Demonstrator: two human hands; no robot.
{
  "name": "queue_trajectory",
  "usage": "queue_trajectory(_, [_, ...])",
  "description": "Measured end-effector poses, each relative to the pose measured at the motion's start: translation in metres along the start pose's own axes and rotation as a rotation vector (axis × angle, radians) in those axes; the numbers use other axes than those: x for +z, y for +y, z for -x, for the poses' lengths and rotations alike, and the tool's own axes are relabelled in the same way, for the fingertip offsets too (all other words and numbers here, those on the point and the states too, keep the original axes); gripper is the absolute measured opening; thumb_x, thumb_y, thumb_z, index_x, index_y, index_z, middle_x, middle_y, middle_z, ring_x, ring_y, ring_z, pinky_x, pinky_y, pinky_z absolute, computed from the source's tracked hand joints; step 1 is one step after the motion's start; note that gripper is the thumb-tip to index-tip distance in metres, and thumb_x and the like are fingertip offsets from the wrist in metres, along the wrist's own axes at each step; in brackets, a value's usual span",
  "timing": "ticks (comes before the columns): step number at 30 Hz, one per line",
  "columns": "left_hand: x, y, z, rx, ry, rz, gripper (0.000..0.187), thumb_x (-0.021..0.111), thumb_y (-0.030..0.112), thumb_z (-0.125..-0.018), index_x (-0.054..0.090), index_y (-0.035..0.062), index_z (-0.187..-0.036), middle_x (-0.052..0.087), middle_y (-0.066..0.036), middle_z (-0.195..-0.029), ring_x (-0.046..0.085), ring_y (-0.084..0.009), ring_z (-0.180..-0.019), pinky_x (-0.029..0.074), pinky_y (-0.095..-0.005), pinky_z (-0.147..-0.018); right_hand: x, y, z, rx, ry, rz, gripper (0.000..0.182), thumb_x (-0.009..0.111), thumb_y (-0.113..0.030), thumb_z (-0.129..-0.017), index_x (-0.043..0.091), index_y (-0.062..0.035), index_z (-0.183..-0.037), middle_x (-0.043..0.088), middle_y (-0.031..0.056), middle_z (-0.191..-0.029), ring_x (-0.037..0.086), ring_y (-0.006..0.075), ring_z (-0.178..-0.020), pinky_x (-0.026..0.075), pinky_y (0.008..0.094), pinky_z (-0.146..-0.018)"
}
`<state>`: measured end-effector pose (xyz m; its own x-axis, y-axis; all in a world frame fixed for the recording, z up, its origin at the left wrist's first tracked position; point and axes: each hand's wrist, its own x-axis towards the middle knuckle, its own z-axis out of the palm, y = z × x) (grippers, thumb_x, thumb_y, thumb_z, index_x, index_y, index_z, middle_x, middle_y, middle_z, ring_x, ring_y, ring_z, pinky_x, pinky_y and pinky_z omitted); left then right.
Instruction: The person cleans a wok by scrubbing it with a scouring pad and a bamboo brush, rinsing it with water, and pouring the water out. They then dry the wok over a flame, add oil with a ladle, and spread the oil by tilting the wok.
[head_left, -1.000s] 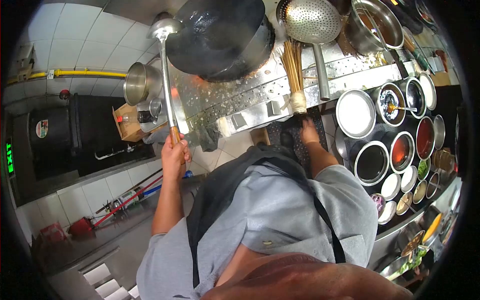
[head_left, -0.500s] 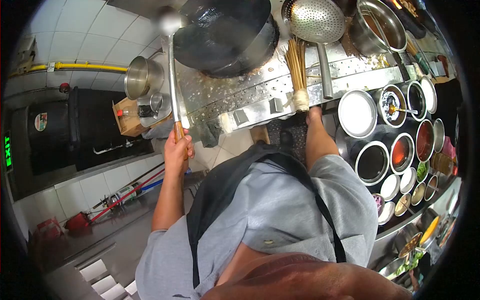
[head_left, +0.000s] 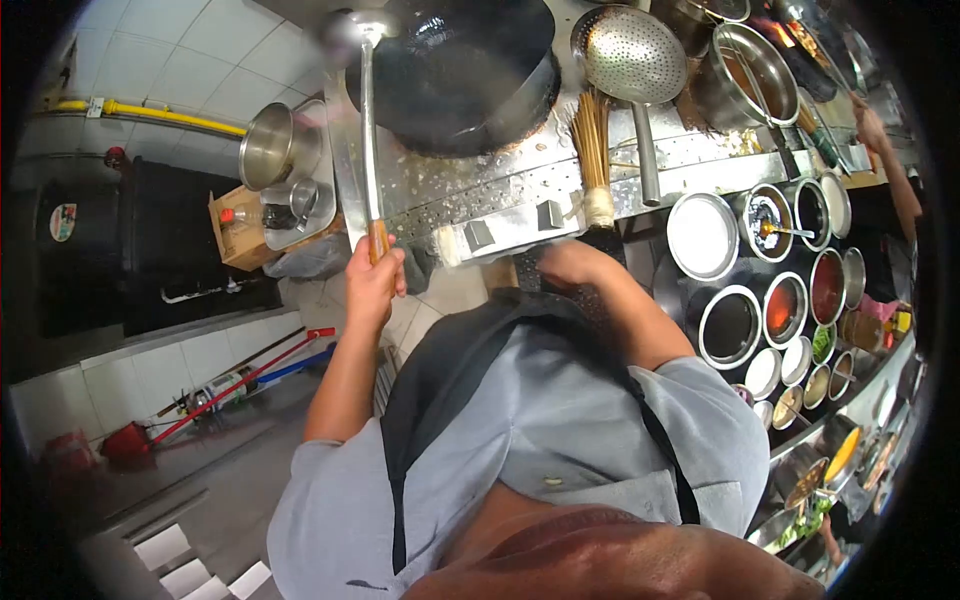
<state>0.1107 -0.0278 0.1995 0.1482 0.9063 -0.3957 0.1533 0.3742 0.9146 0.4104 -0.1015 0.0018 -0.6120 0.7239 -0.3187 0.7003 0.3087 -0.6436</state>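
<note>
My left hand (head_left: 375, 280) is closed around the wooden grip of a long metal ladle (head_left: 371, 140). The ladle's bowl, slightly blurred, is at the left rim of a large dark wok (head_left: 460, 70) on the stove. My right hand (head_left: 568, 263) is just in front of the stove's front edge, close to a square knob (head_left: 550, 214). Its fingers are smeared and partly hidden, so I cannot make out whether it holds anything. A bamboo wok brush (head_left: 592, 150) and a perforated strainer (head_left: 630, 60) lie to the right of the wok.
At the right stand several round containers of sauces and seasonings (head_left: 702, 235). A metal pot (head_left: 790, 95) sits at the back right, and a steel bowl (head_left: 262, 150) at the left. A co-worker's arm (head_left: 890, 160) shows at the far right.
My right hand has moved left from below the bamboo brush to in front of the knobs. The ladle has shifted right toward the wok. A co-worker's arm has appeared at the right.
</note>
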Motion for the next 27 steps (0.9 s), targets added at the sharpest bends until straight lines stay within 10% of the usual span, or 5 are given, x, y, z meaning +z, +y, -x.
queue_trajectory(4, [0.037,-0.013,-0.018,0.085,0.098,-0.272,0.034,0.059,0.009,-0.089,0.044,0.0000,-0.118,0.058,-0.008,-0.081,0.057,-0.0155,-0.058,0.049,-0.0302,-0.053,-0.110,-0.157,-0.034,0.113,0.672,-0.595,0.057,0.059,-0.042,-0.088,0.050,0.0000,-0.126,0.065,0.0265,-0.096,0.063,0.0427,-0.092,0.049,0.0474,-0.083])
queue_trajectory(8, [0.049,0.002,-0.007,0.497,-0.473,-0.401,0.052,0.065,0.015,-0.087,0.042,-0.0024,-0.130,0.060,-0.015,-0.112,0.060,-0.0249,-0.100,0.047,-0.0352,-0.091,-0.129,-0.146,-0.089,0.479,0.815,-0.487,0.050,0.060,-0.031,-0.087,0.045,0.0006,-0.123,0.063,0.0303,-0.096,0.063,0.0431,-0.093,0.049,0.0478,-0.082])
queue_trajectory(12, [-0.010,-0.018,-0.018,0.492,-0.891,-0.554,0.048,0.068,0.020,-0.087,0.052,0.0014,-0.128,0.060,-0.012,-0.114,0.060,-0.0223,-0.105,0.047,-0.0328,-0.091,-0.172,-0.092,-0.069,0.649,0.928,-0.258,0.038,0.060,-0.022,-0.085,0.051,0.0022,-0.113,0.063,0.0305,-0.098,0.062,0.0437,-0.094,0.049,0.0479,-0.082])
queue_trajectory(20, [-0.168,-0.121,-0.010,-0.009,-0.514,-0.512,0.017,0.065,0.017,-0.087,0.065,0.0008,-0.090,0.067,-0.005,-0.081,0.061,-0.0107,-0.077,0.049,-0.0276,-0.072,-0.196,-0.078,-0.079,0.748,0.863,-0.600,0.029,0.062,-0.016,-0.079,0.060,0.0094,-0.094,0.064,0.0189,-0.079,0.065,0.0264,-0.063,0.054,0.0381,-0.055])
queue_trajectory(27, [-0.327,-0.365,0.014,-0.045,-0.563,-1.243,0.032,0.060,0.030,-0.086,0.060,-0.0005,-0.077,0.063,-0.023,-0.078,0.061,-0.0370,-0.072,0.048,-0.0406,-0.069,-0.188,-0.105,-0.076,0.635,0.983,-0.724,0.027,0.062,-0.012,-0.080,0.059,0.0061,-0.100,0.061,0.0123,-0.070,0.061,0.0203,-0.055,0.052,0.0332,-0.048])
